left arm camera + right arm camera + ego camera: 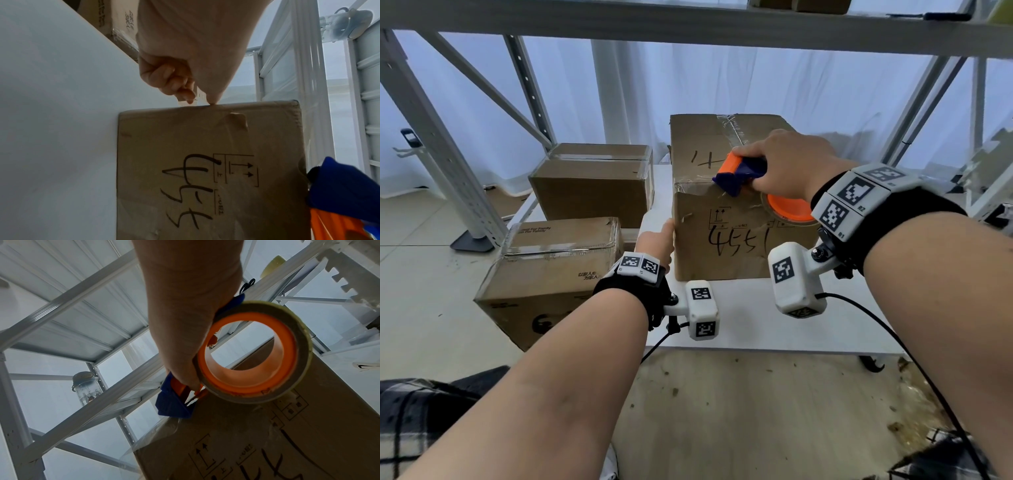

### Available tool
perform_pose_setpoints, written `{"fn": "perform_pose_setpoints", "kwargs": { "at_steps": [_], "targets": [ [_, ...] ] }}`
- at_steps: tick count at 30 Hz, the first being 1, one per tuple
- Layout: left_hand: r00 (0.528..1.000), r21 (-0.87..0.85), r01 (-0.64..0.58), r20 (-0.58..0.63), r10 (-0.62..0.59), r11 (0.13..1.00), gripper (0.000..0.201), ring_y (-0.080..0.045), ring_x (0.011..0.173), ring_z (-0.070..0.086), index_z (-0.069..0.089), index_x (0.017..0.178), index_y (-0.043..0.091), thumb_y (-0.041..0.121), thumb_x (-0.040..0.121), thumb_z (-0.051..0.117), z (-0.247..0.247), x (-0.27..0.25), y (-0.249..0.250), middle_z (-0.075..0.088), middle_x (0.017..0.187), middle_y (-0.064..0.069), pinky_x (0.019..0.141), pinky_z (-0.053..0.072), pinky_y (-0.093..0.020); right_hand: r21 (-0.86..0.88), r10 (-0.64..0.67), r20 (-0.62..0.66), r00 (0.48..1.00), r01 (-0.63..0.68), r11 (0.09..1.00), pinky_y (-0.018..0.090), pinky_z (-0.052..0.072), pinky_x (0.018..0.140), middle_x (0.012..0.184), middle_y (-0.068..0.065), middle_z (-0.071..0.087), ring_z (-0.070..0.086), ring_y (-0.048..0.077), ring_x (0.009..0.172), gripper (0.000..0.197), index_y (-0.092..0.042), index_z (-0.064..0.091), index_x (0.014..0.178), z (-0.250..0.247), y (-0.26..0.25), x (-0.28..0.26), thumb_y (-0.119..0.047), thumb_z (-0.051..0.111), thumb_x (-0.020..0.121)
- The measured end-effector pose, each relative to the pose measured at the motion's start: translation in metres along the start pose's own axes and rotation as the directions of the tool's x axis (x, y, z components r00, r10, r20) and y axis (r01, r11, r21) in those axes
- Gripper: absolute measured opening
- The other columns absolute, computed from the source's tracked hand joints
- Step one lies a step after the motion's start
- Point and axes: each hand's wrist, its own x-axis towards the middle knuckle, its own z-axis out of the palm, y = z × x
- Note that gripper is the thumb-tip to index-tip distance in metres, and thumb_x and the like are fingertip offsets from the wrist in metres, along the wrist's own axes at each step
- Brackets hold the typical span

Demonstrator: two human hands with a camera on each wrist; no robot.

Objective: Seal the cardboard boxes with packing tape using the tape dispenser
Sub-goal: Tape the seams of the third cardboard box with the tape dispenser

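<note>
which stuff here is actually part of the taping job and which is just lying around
In the job:
- box marked 4551
- tape dispenser, gripped by the right hand at the box's top front edge
- left hand, on the box's left edge
- two more boxes to the left

Lying about:
- bottle on the rack
- scissors on a shelf

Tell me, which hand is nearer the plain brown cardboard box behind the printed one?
Left. The left hand rests beside it; the right hand is across the marked box.

White table [739, 329]; grey metal shelving [441, 144]; clear bottle [87, 388] on shelf; white curtain [688, 96] behind.
</note>
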Motion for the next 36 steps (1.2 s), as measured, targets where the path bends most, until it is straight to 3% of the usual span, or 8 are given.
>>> {"fn": "perform_pose_setpoints", "kwargs": {
  "at_steps": [7,10,12,15,18,23,30,36],
  "targets": [
    [0.975,0.056,0.203,0.084,-0.207,0.978,0.039,-0.012,0.049,0.035,0.048,0.086,0.011,0.05,0.092,0.05,-0.008,0.0,-0.015,0.05,0.07,-0.004,0.042,0.026,-0.018,0.007,-0.001,-0.013,1.0,0.001,1.0,0.038,0.043,0.082,0.124,0.003,0.052,0.051,0.025,0.115,0.054,-0.045,0.04,0.139,0.0,0.0,-0.001,-0.028,0.054,0.09],
    [0.999,0.109,0.045,-0.031,-0.042,0.993,0.031,-0.023,0.059,0.048,0.049,0.078,0.007,0.034,0.093,0.053,-0.009,0.004,-0.021,0.055,0.077,-0.012,0.054,0.04,-0.026,0.006,0.001,-0.017,1.0,0.0,1.0,0.036,0.04,0.079,0.125,0.002,0.052,0.051,0.025,0.115,0.054,-0.045,0.039,0.139,0.0,0.001,0.001,-0.029,0.054,0.09],
    [0.979,0.129,-0.165,-0.103,0.178,0.978,0.019,-0.03,0.079,0.06,0.056,0.085,0.005,0.022,0.093,0.053,-0.011,0.009,-0.014,0.062,0.089,-0.016,0.075,0.053,-0.036,0.005,0.0,-0.016,1.0,0.001,1.0,0.036,0.039,0.079,0.127,0.002,0.051,0.05,0.025,0.116,0.054,-0.045,0.039,0.14,0.0,0.001,0.001,-0.029,0.054,0.09],
    [0.922,-0.002,-0.376,-0.101,0.374,0.927,0.02,-0.017,0.087,0.062,0.063,0.108,0.006,0.008,0.097,0.047,-0.014,0.004,0.009,0.065,0.096,-0.007,0.086,0.054,-0.031,0.007,-0.003,-0.015,1.0,0.003,1.0,0.037,0.041,0.079,0.123,0.003,0.052,0.051,0.025,0.114,0.052,-0.044,0.041,0.138,-0.001,0.001,0.0,-0.028,0.054,0.09],
    [0.929,-0.082,-0.365,0.041,0.369,0.927,0.03,-0.018,0.09,0.064,0.064,0.113,0.0,-0.002,0.098,0.038,-0.011,-0.003,0.018,0.067,0.097,-0.008,0.088,0.054,-0.029,0.015,0.0,-0.014,1.0,0.0,1.0,0.038,0.043,0.081,0.122,0.003,0.052,0.051,0.025,0.114,0.053,-0.045,0.041,0.138,-0.001,0.0,-0.001,-0.028,0.054,0.09],
    [0.927,0.175,-0.348,0.212,0.31,0.921,0.033,-0.025,0.091,0.058,0.062,0.115,-0.007,-0.012,0.094,0.036,-0.018,-0.011,0.003,0.062,0.099,-0.016,0.087,0.051,-0.031,0.024,0.006,-0.018,1.0,-0.006,1.0,0.038,0.044,0.084,0.127,0.003,0.05,0.052,0.025,0.114,0.055,-0.046,0.038,0.14,0.0,0.0,-0.002,-0.029,0.054,0.09],
    [0.818,0.121,-0.573,0.144,0.556,0.811,0.023,-0.013,0.087,0.066,0.065,0.1,0.006,-0.007,0.091,0.049,-0.038,-0.011,0.022,0.068,0.093,-0.008,0.081,0.055,-0.02,0.038,0.016,-0.009,1.0,-0.016,0.999,0.037,0.043,0.081,0.127,0.002,0.05,0.051,0.024,0.114,0.056,-0.046,0.039,0.139,0.0,0.0,0.0,-0.027,0.054,0.089],
    [0.822,0.382,-0.567,0.21,0.529,0.729,0.015,-0.016,0.089,0.064,0.06,0.103,0.009,0.004,0.089,0.061,-0.034,0.0,0.009,0.066,0.096,-0.004,0.084,0.052,-0.026,0.05,0.024,-0.004,1.0,-0.024,0.998,0.038,0.045,0.084,0.127,0.001,0.051,0.051,0.023,0.114,0.055,-0.046,0.041,0.138,-0.001,-0.002,-0.002,-0.028,0.054,0.088]
  ]
}}
